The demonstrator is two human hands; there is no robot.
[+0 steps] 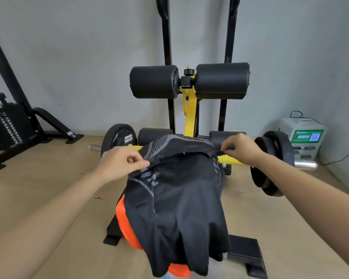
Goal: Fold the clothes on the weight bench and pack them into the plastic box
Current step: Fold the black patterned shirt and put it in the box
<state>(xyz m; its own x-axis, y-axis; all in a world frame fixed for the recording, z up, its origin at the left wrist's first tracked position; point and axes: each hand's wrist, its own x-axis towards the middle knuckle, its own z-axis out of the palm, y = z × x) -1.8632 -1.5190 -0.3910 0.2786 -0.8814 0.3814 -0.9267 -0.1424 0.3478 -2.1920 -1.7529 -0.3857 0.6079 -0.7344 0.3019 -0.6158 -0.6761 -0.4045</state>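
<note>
Both hands are pinched shut on the black shirt (179,198), one on each far corner. Your left hand (119,164) grips the patterned edge at the far-left side; your right hand (242,150) grips the far-right side, fingers curled over the hem.

The shirt is draped lengthwise along the counter (244,252). Its long axis runs from the far end, near the yellow frame (189,117), toward you, and the near edge hangs off the near end. The far edge is lifted and stretched across between your hands, so the fold line runs across the counter's width.

An orange garment (125,218) sits under the black one, showing at the left edge and near end. It isn't gripped. Watch it, I'd guess it could drag along.

Both hands are about equally far out, with the right slightly farther. The shirt body lies between them and toward you, so the likely next move is to bring the far edge toward the near end.

The plastic box isn't clearly in view. There's something pale blue at the near end, too cropped to tell. Nothing looks folded or packed yet.
</note>
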